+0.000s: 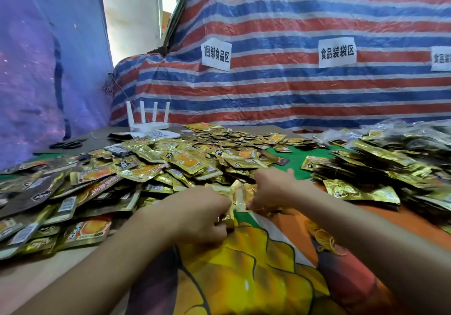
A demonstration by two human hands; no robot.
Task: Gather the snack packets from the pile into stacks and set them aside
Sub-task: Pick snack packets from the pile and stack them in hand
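A big loose pile of gold and orange snack packets [151, 165] covers the left and middle of the table. Stacked packets [380, 168] lie heaped on the right. At the pile's near edge my left hand [202, 214] curls its fingers round a few gold packets [227, 218]. My right hand [271, 190] pinches a small upright bunch of gold packets [242, 198] just beside the left hand. The two hands nearly touch.
A white router [148, 121] with several antennas stands at the back left, black scissors [66, 145] near it. Yellow rubber bands [327, 240] lie on the orange printed cloth [280, 266] at the front. A striped tarp [292, 82] walls the back.
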